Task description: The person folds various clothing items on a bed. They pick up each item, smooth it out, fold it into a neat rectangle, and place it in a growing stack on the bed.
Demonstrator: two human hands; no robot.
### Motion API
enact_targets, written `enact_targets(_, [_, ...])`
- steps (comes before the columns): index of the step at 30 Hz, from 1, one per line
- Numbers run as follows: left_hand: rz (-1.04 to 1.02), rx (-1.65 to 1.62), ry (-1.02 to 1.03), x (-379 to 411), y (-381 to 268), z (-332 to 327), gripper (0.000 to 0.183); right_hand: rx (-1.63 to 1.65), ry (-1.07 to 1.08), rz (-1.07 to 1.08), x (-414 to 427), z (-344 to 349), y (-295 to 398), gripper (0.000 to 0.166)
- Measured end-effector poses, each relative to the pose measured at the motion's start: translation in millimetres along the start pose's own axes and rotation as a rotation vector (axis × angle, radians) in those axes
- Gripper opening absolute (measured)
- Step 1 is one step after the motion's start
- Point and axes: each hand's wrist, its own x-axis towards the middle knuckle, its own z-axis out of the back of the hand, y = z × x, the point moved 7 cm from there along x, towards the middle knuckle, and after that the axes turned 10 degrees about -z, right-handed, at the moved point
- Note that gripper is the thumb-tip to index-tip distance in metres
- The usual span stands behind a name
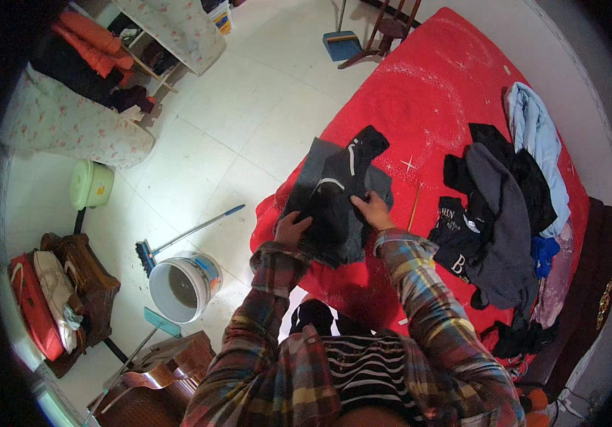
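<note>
A black garment with white stripes [338,176] lies on a dark grey cloth [308,171] at the near edge of a bed with a red blanket [391,117]. My left hand [292,229] rests at the lower left of the dark fabric, fingers spread. On the garment's right side, my right hand [372,209] pinches its edge between thumb and fingers. Right of my arms lies a heap of clothes: a dark grey garment [498,224], a black one with white lettering [453,235] and a light blue one [538,149]. A thin wooden stick [414,208] lies beside my right hand.
On the tiled floor at left stand a white bucket of murky water [172,288], a broom [199,229] and a green lidded bin [90,184]. Wooden furniture [87,283] holds bags. A blue dustpan [342,45] and a wooden chair [391,29] are beyond the bed.
</note>
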Motion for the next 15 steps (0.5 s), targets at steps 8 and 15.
enact_targets(8, [-0.143,-0.445,-0.180,-0.9,2.4,78.1,0.021,-0.094,0.103,0.087,12.4,43.1,-73.3,0.023])
enact_targets(15, [-0.070,-0.588,-0.238,-0.9,39.2,89.1,0.024,0.007,-0.165,0.144,36.0,99.6,11.0,0.045])
